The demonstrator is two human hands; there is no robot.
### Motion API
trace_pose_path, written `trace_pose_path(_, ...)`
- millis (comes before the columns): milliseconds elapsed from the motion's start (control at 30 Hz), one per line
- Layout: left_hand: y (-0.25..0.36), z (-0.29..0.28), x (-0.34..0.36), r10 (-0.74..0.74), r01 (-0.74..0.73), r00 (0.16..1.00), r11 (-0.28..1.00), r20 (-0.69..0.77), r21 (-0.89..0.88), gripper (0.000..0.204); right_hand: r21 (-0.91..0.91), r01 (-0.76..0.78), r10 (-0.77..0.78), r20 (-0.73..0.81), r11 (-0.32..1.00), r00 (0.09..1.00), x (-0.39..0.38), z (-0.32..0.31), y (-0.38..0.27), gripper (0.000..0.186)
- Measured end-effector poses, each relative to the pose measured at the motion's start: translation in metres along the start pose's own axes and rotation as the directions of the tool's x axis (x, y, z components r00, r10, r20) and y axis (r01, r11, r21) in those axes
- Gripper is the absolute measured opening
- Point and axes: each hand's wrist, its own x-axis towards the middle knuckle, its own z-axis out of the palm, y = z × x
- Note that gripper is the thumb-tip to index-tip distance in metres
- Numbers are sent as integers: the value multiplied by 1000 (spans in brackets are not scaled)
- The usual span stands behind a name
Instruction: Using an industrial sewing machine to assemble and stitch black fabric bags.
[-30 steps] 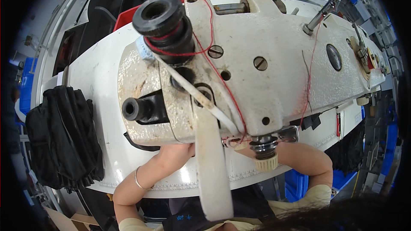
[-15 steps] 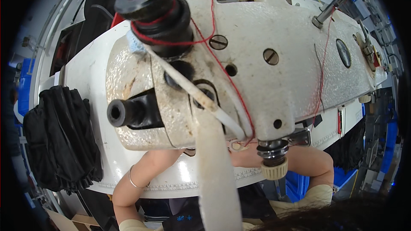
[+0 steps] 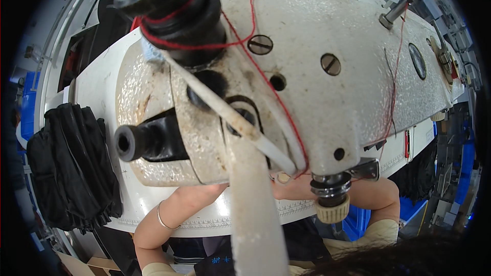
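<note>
A worn white sewing machine head (image 3: 327, 97) fills the view, and red thread (image 3: 245, 30) runs over it from a black bobbin winder (image 3: 169, 5) at the top. Both my forearms reach under the machine from below. My left hand (image 3: 204, 194), a thin bracelet (image 3: 161, 217) on its wrist, disappears beneath the machine body. Only a strip of my right hand (image 3: 291, 188) shows, next to the cream knurled knob (image 3: 331, 209). The fingers of both hands are hidden. A white strap (image 3: 255, 214) hangs down in front between my arms.
A pile of black fabric (image 3: 71, 168) lies on the left of the white table (image 3: 97, 82). A black cylinder (image 3: 138, 140) sticks out of the machine's left side. More dark cloth (image 3: 419, 174) and blue bins (image 3: 465, 174) are at the right.
The machine head now looks larger and closer, shifted up and left in the view. My forearms stay under it in about the same place.
</note>
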Motion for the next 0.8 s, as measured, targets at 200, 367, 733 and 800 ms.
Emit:
trace_pose_path(200,3,-2,0,-12,12,1000,1000,2,-10,39,14,-18,17,12,1000,1000,1,2,-1,43)
trace_pose_path(367,5,-3,1,-17,17,1000,1000,3,-20,38,-5,-13,13,21,1000,1000,0,2,-1,46)
trace_pose_path(733,3,-1,4,-29,29,1000,999,1,-36,39,44,-11,11,-6,999,1000,-2,5,-1,31)
trace_pose_path(800,-2,3,6,134,-148,989,896,62,419,37,49,-17,17,4,999,1000,-3,9,-2,27)
